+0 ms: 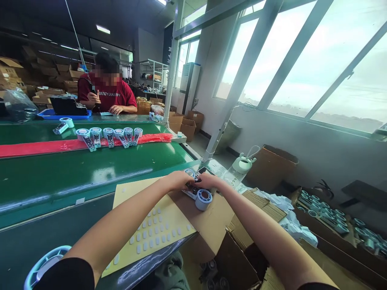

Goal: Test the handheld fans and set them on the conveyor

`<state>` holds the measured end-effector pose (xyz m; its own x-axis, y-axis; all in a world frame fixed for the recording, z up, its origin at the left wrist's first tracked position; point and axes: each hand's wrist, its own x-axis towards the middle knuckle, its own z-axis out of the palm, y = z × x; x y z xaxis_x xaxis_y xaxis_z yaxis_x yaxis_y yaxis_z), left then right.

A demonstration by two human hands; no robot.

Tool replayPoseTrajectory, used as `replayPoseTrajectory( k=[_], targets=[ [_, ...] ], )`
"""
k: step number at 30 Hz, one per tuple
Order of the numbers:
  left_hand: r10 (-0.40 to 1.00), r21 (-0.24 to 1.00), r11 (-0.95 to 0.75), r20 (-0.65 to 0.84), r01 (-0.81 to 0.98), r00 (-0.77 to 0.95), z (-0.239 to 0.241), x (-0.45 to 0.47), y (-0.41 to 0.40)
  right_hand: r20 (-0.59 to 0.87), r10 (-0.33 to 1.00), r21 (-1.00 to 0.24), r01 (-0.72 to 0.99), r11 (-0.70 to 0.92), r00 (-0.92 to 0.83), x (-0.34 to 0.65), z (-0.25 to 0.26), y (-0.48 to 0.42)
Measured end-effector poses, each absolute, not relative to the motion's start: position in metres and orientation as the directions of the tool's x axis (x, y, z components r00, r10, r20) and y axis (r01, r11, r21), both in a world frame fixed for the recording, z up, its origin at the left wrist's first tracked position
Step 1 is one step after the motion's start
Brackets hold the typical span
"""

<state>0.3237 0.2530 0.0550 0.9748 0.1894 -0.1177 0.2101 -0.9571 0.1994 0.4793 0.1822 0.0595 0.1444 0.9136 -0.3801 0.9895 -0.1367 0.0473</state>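
Observation:
My left hand [180, 180] and my right hand [208, 181] meet over a brown cardboard piece at the table's corner. Both have their fingers closed at the open handle of a small pale-blue handheld fan [203, 199], whose round grilled head sticks out below my right hand. Another round fan head [190, 173] shows just behind my fingers. What lies exactly between the fingertips is partly hidden. Under my left forearm lies a yellow sheet [127, 201] with rows of small pale oval pads.
Several fans [96, 133] rest on a red strip [45, 148] along the green belt [136, 159]. Across it sits a person in a red shirt [121, 94]. A clear bottle [237, 169] stands right of my hands. Cardboard boxes [238, 262] and fan trays [323, 213] lie right.

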Motion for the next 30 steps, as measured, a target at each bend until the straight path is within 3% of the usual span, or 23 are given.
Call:
replayPoseTrajectory(
  k=[3, 8, 10, 18, 30],
  targets=[
    [0.181, 0.188, -0.962, -0.1, 0.197, 0.978, 0.052, 0.324, 0.251, -0.375, 0.921, 0.018, 0.994, -0.104, 0.103, 0.479, 0.066, 0.18],
    [0.153, 0.185, -0.969, -0.06, 0.161, 0.986, 0.047, 0.318, 0.25, -0.132, 0.989, 0.0, 0.998, -0.061, 0.06, 0.476, 0.071, 0.161],
    [0.156, 0.178, -0.971, -0.034, 0.16, 0.987, 0.046, 0.314, 0.249, -0.108, 0.994, -0.039, 0.999, 0.008, -0.012, 0.476, 0.071, 0.152],
    [0.186, 0.15, -0.972, 0.026, 0.18, 0.982, 0.046, 0.298, 0.253, -0.309, 0.947, -0.079, 0.994, 0.071, -0.092, 0.482, 0.067, 0.147],
    [0.262, 0.149, -0.956, 0.042, 0.253, 0.964, 0.091, 0.217, 0.237, -0.545, 0.838, 0.06, 0.997, 0.039, 0.0, 0.464, 0.069, 0.172]
  ],
)
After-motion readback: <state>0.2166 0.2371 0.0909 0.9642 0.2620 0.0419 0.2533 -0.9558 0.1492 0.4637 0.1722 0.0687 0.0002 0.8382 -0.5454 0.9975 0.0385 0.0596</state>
